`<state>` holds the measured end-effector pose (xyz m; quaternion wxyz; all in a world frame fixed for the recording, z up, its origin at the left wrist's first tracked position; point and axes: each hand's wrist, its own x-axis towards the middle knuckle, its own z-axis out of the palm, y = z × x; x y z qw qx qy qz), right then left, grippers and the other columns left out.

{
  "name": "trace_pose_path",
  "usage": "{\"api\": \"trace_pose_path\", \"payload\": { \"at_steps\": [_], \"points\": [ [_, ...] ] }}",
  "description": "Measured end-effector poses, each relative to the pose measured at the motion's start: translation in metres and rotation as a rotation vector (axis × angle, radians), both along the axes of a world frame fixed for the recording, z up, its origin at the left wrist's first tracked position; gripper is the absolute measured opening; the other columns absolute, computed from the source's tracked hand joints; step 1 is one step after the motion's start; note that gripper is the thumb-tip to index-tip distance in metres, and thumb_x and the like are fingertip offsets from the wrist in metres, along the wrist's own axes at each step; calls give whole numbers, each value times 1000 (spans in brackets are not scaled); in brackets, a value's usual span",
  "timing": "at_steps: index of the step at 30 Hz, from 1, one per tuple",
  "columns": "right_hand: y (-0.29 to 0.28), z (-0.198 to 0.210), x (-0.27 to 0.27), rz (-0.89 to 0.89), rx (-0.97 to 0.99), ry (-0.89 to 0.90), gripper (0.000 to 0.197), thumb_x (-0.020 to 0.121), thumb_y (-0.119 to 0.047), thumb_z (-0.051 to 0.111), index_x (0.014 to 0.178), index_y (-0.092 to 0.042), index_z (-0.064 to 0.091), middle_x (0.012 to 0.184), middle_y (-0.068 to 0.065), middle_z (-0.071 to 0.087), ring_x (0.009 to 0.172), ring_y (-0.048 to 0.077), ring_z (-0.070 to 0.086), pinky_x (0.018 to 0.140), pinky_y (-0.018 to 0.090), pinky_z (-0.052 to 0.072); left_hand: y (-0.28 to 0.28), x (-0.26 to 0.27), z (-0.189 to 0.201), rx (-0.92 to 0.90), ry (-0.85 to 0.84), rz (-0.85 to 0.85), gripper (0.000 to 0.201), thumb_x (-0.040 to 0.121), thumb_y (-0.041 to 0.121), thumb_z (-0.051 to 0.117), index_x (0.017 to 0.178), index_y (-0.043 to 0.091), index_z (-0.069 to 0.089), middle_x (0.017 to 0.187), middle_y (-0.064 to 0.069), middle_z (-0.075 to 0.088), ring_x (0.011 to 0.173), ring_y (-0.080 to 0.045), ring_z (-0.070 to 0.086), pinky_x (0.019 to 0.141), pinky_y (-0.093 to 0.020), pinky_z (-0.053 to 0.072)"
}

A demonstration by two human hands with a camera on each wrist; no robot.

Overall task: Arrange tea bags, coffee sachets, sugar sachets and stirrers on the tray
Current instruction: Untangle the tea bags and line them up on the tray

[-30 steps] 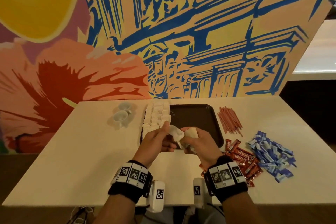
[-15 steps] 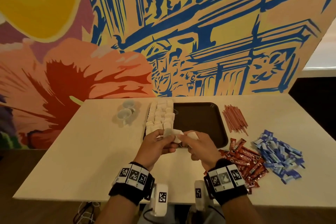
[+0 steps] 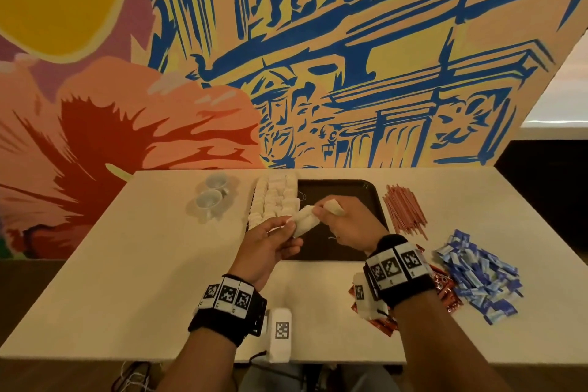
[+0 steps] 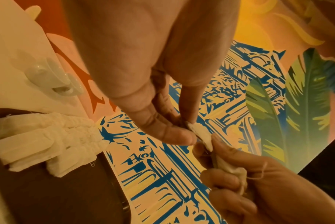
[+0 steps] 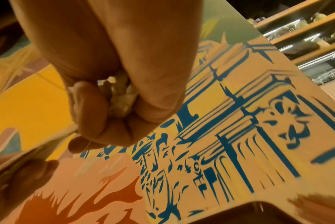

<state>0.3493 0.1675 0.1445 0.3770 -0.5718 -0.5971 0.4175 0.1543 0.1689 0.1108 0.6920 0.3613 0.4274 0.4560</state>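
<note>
Both my hands are up over the black tray (image 3: 337,191), w/ white tea bags between them. My left hand (image 3: 265,248) pinches one tea bag (image 3: 304,221) betw. thumb and fingertips; in the left wrist view the thumb (image 4: 170,133) presses the bag's edge. My right hand (image 3: 351,223) is fisted round a small bunch of tea bags (image 3: 332,207), and its fingertips touch the same bag the left pinches. A thin string hangs loose by the right hand.

On the tray's left side, rows of tea bags (image 3: 273,200) lie packed from far edge to near; the rest of the tray is bare dark surface. Left of the tray, two small clear cups (image 3: 211,194) sit close together on the table (image 3: 127,280). Right of the tray: a pile of reddish stirrers (image 3: 404,212), not on the tray. Near my right wrist, red coffee sachets (image 3: 445,293) lie partly hidden under the wristband, and just beside them, further right, a heap of blue-and-white sugar sachets (image 3: 480,274). Painted mural wall (image 3: 318,57) behind the table.
</note>
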Motion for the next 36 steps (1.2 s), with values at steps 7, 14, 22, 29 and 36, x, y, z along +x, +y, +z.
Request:
{"api": "trace_pose_path", "payload": {
  "at_steps": [7,14,22,29,36],
  "points": [
    [-4,-17,4,27,-190,526,28,105,-14,51,129,-16,66,107,10,70,54,8,41,44,21,33,3,1,-2,-135,-223,-7,17,93,6,63,110,7,60,92,-18,73,69,-17,68,61,-24,59],
    [1,-18,-12,66,-132,265,20,97,-21,68,112,-8,70,72,-1,61,54,10,47,43,23,39,5,8,-4,-216,-205,-134,23,100,5,52,121,0,60,87,-15,71,63,-15,66,55,-23,57],
    [10,-18,-9,-22,45,5,15,96,-28,70,96,-13,71,64,-14,61,52,-1,52,51,14,39,33,-11,13,56,231,-189,40,100,44,58,118,11,69,103,-16,73,84,-23,67,75,-36,55],
    [13,-19,-10,65,-80,149,25,90,-27,77,106,-8,71,76,7,63,49,10,47,42,21,39,55,-5,27,343,472,-239,6,96,12,67,98,13,72,75,-6,71,64,-13,64,63,-25,56],
    [29,-32,-6,-3,-106,108,29,90,-33,76,99,-6,71,70,-1,60,51,6,48,47,20,40,85,-10,29,507,704,-295,5,93,21,72,92,26,73,82,-5,75,72,-16,69,70,-30,58]
  ]
}}
